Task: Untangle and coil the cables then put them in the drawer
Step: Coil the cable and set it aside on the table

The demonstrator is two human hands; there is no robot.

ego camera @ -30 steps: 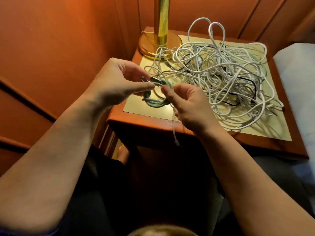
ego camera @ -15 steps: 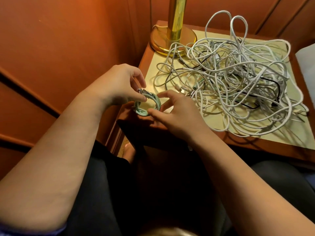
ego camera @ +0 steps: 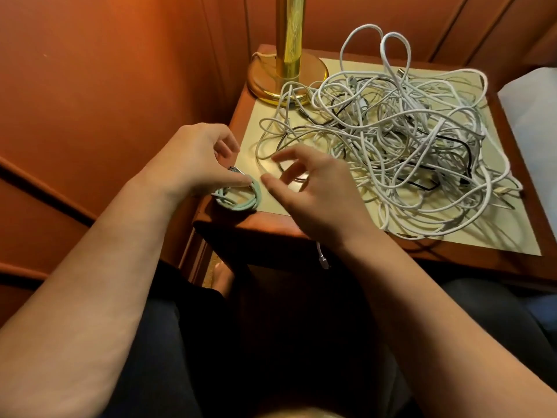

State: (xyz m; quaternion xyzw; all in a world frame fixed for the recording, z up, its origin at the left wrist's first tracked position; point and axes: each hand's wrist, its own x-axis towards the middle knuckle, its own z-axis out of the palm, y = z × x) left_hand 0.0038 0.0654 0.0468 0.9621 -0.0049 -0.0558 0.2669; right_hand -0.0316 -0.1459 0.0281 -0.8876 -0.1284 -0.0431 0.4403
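Nightstand (ego camera: 301, 224) holds tangled cables (ego camera: 407, 140); left hand (ego camera: 193, 158) pinches green coil (ego camera: 241, 203).

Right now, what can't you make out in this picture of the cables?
- Drawer: head view, not visible; the front of the nightstand lies in dark shadow.
- Tangled pile: strands overlap, so the number of cables is unclear.
- Lamp: top cut off by the frame edge.
- Green coil: far side hidden under the left hand.

One green coil (ego camera: 241, 200) under the left thumb; beyond the right fingertips, one tangle (ego camera: 391, 140), perhaps several cables
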